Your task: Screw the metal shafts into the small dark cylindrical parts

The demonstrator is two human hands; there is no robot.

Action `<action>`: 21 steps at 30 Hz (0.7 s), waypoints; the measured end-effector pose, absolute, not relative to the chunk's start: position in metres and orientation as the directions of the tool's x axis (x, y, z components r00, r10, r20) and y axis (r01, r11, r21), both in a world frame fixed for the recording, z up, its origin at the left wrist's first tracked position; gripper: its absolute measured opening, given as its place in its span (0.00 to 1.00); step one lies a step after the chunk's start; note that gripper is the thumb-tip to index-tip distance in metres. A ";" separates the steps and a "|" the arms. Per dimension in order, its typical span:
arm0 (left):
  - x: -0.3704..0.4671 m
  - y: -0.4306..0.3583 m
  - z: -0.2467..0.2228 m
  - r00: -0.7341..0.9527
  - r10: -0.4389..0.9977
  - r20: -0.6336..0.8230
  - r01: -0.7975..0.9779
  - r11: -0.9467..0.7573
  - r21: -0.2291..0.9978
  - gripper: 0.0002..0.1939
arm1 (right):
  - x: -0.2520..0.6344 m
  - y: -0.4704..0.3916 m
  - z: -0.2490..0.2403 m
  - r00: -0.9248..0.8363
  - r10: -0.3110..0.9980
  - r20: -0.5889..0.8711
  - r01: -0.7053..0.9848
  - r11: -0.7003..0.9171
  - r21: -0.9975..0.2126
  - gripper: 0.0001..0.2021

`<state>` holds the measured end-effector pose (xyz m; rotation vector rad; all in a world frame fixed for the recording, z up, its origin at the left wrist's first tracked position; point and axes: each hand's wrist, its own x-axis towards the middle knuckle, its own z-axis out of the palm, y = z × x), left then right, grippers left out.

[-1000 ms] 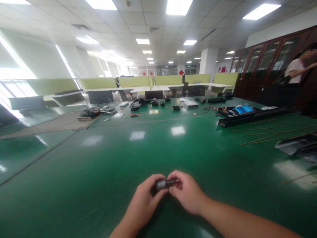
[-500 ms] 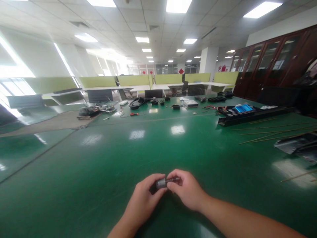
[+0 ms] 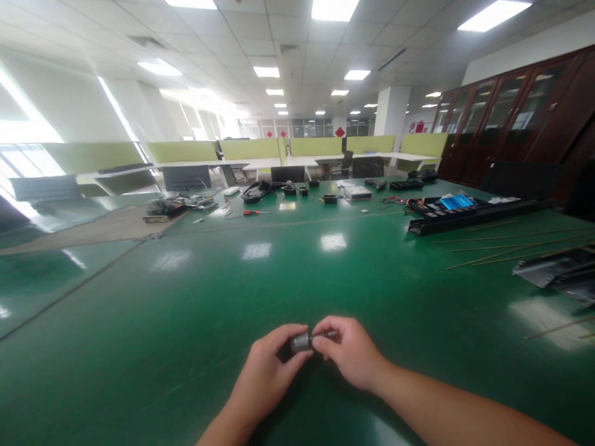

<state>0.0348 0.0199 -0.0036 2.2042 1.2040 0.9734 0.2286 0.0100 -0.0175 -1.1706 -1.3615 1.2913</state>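
Note:
Low in the head view, my left hand [image 3: 268, 371] grips a small grey metal cylinder [image 3: 300, 342] between thumb and fingers. A thin metal shaft [image 3: 331, 334] sticks out from its right end, and my right hand [image 3: 351, 350] pinches this shaft close to the cylinder. Both hands are just above the green tabletop [image 3: 209, 297], near its front edge, with their fingertips almost touching. My right fingers partly cover the shaft.
Across the back lie a red screwdriver [image 3: 251, 213], a white box [image 3: 357, 192] and small black parts [image 3: 330, 199]. A black channel [image 3: 432, 224] and thin rods [image 3: 506, 249] lie at right. Cluttered parts [image 3: 165, 207] sit on brown sheeting at left.
My right thumb and fingertips have shifted slightly on the shaft, covering more of it beside the cylinder. The dark shape at the far right edge has mostly gone from view.

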 end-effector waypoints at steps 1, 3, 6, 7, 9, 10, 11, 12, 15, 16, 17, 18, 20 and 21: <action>0.035 0.020 -0.003 0.373 0.852 0.368 0.540 -0.522 0.660 0.13 | 0.229 0.010 -0.017 -0.153 0.988 0.000 0.055 0.009 -0.998 0.04; 0.035 0.020 -0.001 0.375 0.851 0.367 0.543 -0.522 0.657 0.13 | 0.229 0.010 -0.017 -0.152 0.988 0.006 0.060 0.015 -0.998 0.04; 0.034 0.020 0.000 0.379 0.848 0.371 0.544 -0.529 0.652 0.13 | 0.229 0.010 -0.018 -0.153 0.988 0.002 0.068 0.013 -0.998 0.03; 0.033 0.020 0.000 0.382 0.846 0.372 0.543 -0.531 0.650 0.13 | 0.229 0.010 -0.018 -0.153 0.988 -0.002 0.069 0.009 -0.998 0.03; 0.033 0.020 -0.001 0.386 0.846 0.369 0.545 -0.532 0.648 0.13 | 0.229 0.010 -0.018 -0.154 0.988 -0.005 0.070 0.006 -0.998 0.03; 0.033 0.020 -0.001 0.387 0.845 0.368 0.546 -0.532 0.647 0.13 | 0.229 0.010 -0.018 -0.153 0.988 -0.003 0.068 0.007 -0.998 0.03; 0.033 0.020 -0.001 0.387 0.845 0.369 0.547 -0.532 0.646 0.13 | 0.229 0.010 -0.017 -0.154 0.988 -0.001 0.066 0.009 -0.998 0.03; 0.033 0.020 -0.001 0.385 0.845 0.370 0.548 -0.532 0.645 0.13 | 0.230 0.009 -0.017 -0.154 0.988 0.002 0.064 0.012 -0.998 0.04; 0.032 0.021 -0.002 0.373 0.848 0.376 0.551 -0.529 0.645 0.13 | 0.230 0.008 -0.017 -0.152 0.988 0.015 0.066 0.025 -0.998 0.05; 0.032 0.021 -0.003 0.369 0.849 0.377 0.552 -0.527 0.646 0.13 | 0.230 0.008 -0.017 -0.154 0.988 0.020 0.070 0.031 -0.997 0.06; 0.032 0.021 -0.003 0.366 0.850 0.378 0.552 -0.526 0.647 0.13 | 0.230 0.008 -0.017 -0.159 0.987 0.024 0.074 0.037 -0.997 0.07; 0.032 0.021 -0.003 0.363 0.851 0.379 0.552 -0.524 0.648 0.13 | 0.230 0.007 -0.018 -0.163 0.986 0.028 0.076 0.041 -0.996 0.07; 0.032 0.021 -0.003 0.361 0.853 0.377 0.551 -0.521 0.651 0.13 | 0.230 0.007 -0.018 -0.166 0.986 0.030 0.072 0.042 -0.997 0.07; 0.032 0.021 -0.003 0.360 0.854 0.376 0.551 -0.520 0.653 0.12 | 0.229 0.007 -0.018 -0.166 0.986 0.029 0.070 0.041 -0.997 0.07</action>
